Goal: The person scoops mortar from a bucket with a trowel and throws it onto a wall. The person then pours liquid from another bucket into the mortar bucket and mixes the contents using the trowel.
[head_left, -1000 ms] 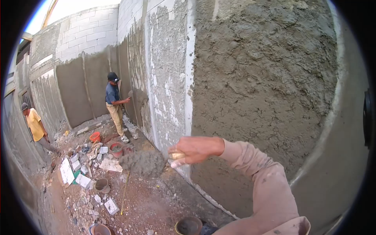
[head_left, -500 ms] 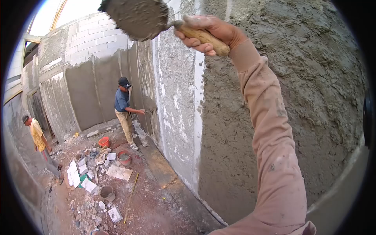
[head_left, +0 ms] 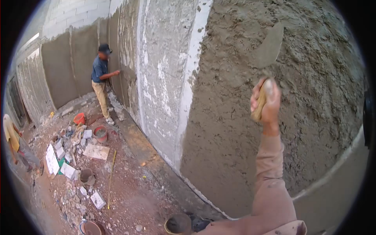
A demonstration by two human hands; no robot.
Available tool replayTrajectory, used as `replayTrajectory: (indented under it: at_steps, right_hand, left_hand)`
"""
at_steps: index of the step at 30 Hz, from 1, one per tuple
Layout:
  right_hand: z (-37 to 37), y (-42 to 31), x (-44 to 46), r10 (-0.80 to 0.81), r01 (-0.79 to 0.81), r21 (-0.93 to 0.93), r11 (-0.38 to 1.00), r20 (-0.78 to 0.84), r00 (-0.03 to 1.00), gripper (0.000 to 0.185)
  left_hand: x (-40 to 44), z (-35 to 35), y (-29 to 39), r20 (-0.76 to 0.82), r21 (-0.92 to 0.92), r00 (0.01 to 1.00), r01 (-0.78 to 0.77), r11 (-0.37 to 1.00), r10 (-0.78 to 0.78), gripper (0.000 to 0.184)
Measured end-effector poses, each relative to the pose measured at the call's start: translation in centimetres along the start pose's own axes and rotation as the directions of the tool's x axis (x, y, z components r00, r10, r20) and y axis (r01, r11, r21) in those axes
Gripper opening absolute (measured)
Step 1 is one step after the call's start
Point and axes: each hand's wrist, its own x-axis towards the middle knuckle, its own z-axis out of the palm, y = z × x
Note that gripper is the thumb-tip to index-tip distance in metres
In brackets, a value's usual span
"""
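Trowel (head_left: 270, 47) clasped in our right-hand grip (head_left: 270, 105), we seem at the step of applying rough mortar (head_left: 235, 102); next probably calls for a fresh load.

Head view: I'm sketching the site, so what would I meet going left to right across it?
Yellow-shirted person → longest white slab → grey-brown bucket → thin yellow strip → bottom-centre bucket → right hand gripping the trowel.

R sleeve (head_left: 269, 192) is long, dusty pink-tan, wrinkled fabric w/ plain snug cuff (head_left: 271, 143) & bare fingers (head_left: 255, 93).
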Motion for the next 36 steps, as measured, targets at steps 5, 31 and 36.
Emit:
replayTrajectory:
  at_steps: [5,31,36]
  right_hand:
    - [1.0,22.9,-40.5,0.832,-0.703,-0.501,0.506,0.066,0.551,0.023]
    - [7.8,52.8,-114.4,0.892,0.025,-0.93,0.368,0.345,-0.293,0.04]
    - [5.2,52.1,-113.8,0.881,-0.14,-0.9,0.412,0.433,-0.193,0.05]
  left_hand:
    - [-2.4,-6.3,-21.8,0.042,0.002,0.997,-0.066,0.998,0.066,0.037]
    - [-32.1,2.4,-36.2,0.042,-0.303,0.266,0.922,0.241,-0.963,0.029]
    - [-32.7,2.1,-35.9,0.0,-0.286,0.345,0.899,0.331,-0.939,0.027]
